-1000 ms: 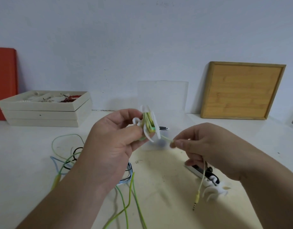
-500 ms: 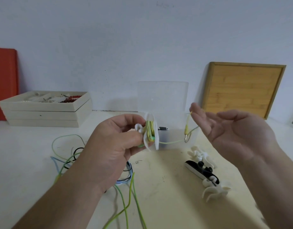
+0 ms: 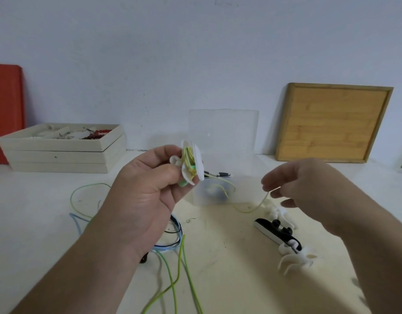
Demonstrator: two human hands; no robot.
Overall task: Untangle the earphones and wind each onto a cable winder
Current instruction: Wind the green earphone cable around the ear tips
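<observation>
My left hand point(image 3: 150, 191) grips a white cable winder point(image 3: 192, 163) held upright above the table, with a green earphone cable point(image 3: 240, 210) partly wound on it. The cable's loose end sags from the winder and rises to my right hand point(image 3: 306, 189), whose fingertips pinch it; the fingers are blurred. A tangle of green, blue and black earphone cables point(image 3: 172, 236) lies on the table under my left wrist. To the right lie a winder with black cable on it point(image 3: 274, 230) and two bare white winders point(image 3: 295, 261).
A clear plastic box point(image 3: 222, 132) with its lid up stands behind my hands. Stacked beige trays point(image 3: 59, 152) sit at the back left beside a red board point(image 3: 5, 109). A wooden board point(image 3: 331, 123) leans on the wall at the right.
My right hand went from pinching the cable low, up and open with the cable over its fingers, then down again onto the slack end. My left hand tilted the winder slightly.
</observation>
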